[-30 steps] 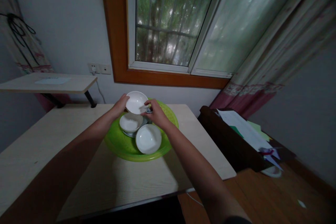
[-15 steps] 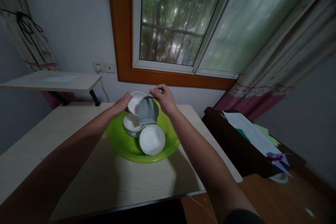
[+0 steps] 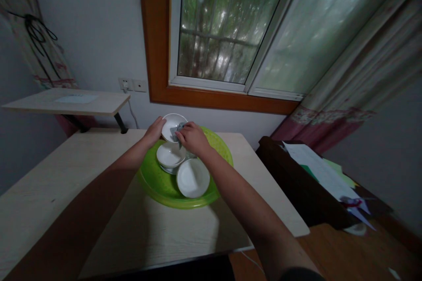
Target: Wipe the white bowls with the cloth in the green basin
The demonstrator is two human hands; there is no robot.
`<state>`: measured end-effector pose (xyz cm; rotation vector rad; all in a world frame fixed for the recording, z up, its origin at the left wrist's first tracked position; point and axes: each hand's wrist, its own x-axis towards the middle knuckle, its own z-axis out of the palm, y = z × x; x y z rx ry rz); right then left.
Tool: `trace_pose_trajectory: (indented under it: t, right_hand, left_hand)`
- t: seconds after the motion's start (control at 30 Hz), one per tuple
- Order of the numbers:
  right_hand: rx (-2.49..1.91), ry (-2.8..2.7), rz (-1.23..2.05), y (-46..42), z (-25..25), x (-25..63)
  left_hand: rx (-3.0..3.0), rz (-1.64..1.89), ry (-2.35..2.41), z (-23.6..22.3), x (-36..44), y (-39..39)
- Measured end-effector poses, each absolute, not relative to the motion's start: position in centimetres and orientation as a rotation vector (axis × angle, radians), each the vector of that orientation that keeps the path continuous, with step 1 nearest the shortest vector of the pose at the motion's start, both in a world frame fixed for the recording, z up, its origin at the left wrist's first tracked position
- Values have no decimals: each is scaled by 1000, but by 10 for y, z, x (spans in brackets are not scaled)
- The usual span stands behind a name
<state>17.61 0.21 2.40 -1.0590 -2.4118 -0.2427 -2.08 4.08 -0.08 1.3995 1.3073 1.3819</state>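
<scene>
My left hand point(image 3: 154, 131) grips the left rim of a white bowl point(image 3: 172, 122), which is tilted toward me above the far side of a green plastic basket point(image 3: 158, 197). Bunched in my right hand point(image 3: 194, 137) is a grey cloth point(image 3: 174, 131), pressed against the inside of that bowl. Below it, a second white bowl point(image 3: 170, 154) rests on other dishes in the basket, partly covering them. Nearer to me lies a round white dish point(image 3: 193, 178), with the shadow of my arm across it.
The basket stands on a pale wooden table point(image 3: 108, 224). A raised shelf point(image 3: 99, 102) with a paper on it is at the left. Behind are the wall and window point(image 3: 217, 30). Papers point(image 3: 316, 167) lie on a dark brown piece of furniture point(image 3: 286, 180) at the right.
My right hand has moved down and left, bringing the cloth from hanging spread out to bunched inside the bowl. My left hand still holds the bowl. The view has shifted slightly.
</scene>
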Motion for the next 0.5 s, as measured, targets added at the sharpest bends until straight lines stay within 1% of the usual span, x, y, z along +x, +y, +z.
trace_pose_trajectory:
  t: [0.13,0.3,0.37,0.5]
  right_hand:
    - [-1047,-2493,-344,-10,29,177]
    - [-1007,-2386,-404,-17,36,177]
    - [-968,-2415,-388,-17,34,176]
    - [-927,-2592,-254,-12,24,174]
  left_hand:
    - [1577,1347,1427,1,-24,34]
    - [1753,1306,1492,5,-26,25]
    - [1772,1287,1482,5,-25,24]
    - [1794,1261,1482,4,-25,25]
